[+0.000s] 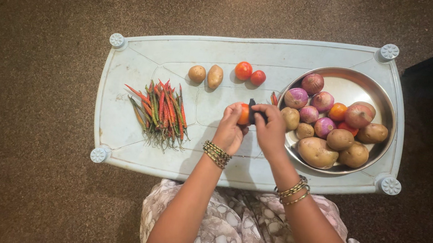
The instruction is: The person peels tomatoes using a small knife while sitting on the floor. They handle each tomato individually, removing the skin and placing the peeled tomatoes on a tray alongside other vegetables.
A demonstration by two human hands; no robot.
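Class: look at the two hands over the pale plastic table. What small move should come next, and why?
Probably draw the dark-handled tool in the right hand into the round red tomato, since the left hand already grips that tomato against it, above the pale blue plastic table.

A small round orange-red tomato (243,114) sits upright near the middle of the scene, with a short dark-handled knife (253,111) touching its right side.
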